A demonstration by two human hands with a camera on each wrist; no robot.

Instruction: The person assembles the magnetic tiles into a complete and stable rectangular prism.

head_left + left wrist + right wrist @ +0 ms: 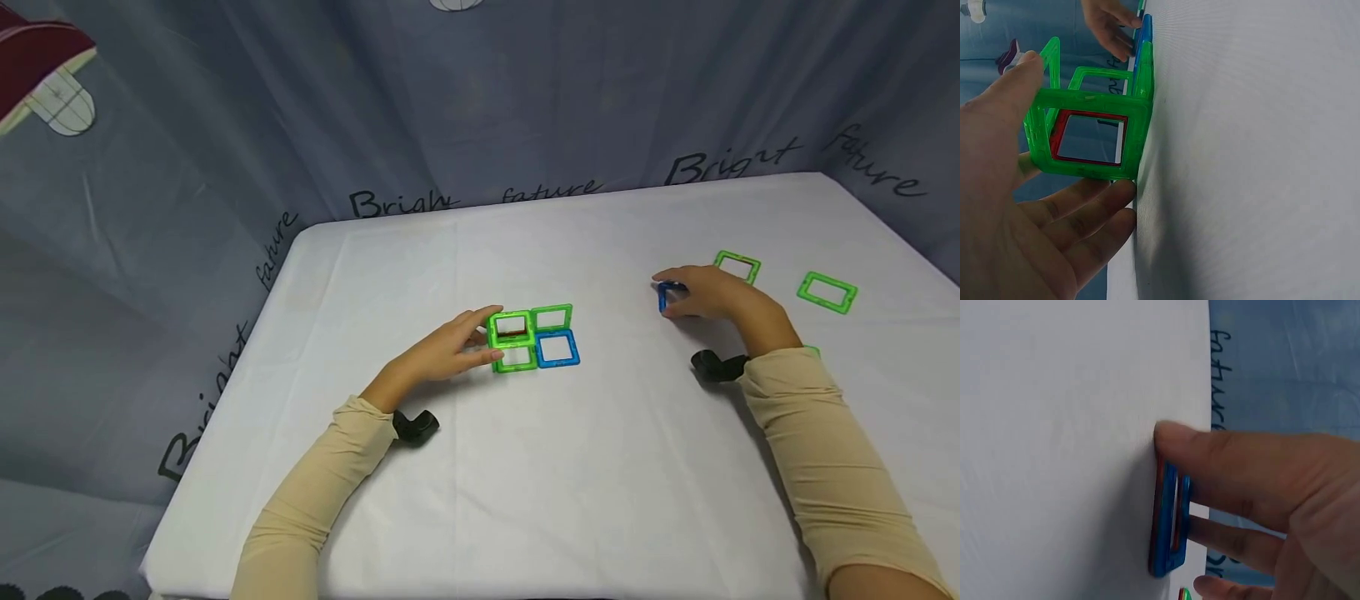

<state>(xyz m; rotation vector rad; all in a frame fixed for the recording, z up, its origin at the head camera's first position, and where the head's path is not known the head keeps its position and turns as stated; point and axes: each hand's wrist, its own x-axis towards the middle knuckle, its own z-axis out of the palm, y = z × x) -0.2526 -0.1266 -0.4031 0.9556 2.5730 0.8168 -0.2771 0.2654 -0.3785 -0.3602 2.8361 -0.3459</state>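
Observation:
My left hand holds a small box of green magnetic tiles between thumb and fingers on the white table. In the left wrist view, a red tile shows through its green frame. Attached to the box's right are a blue tile lying low and a green tile behind it. Farther right, my right hand pinches a blue square tile at the table surface, with a reddish edge against it. The fingers partly hide this tile.
Two loose green tiles, one behind my right hand and another to its right, lie on the table. A green bit peeks out by the right sleeve. A grey printed curtain hangs behind the table.

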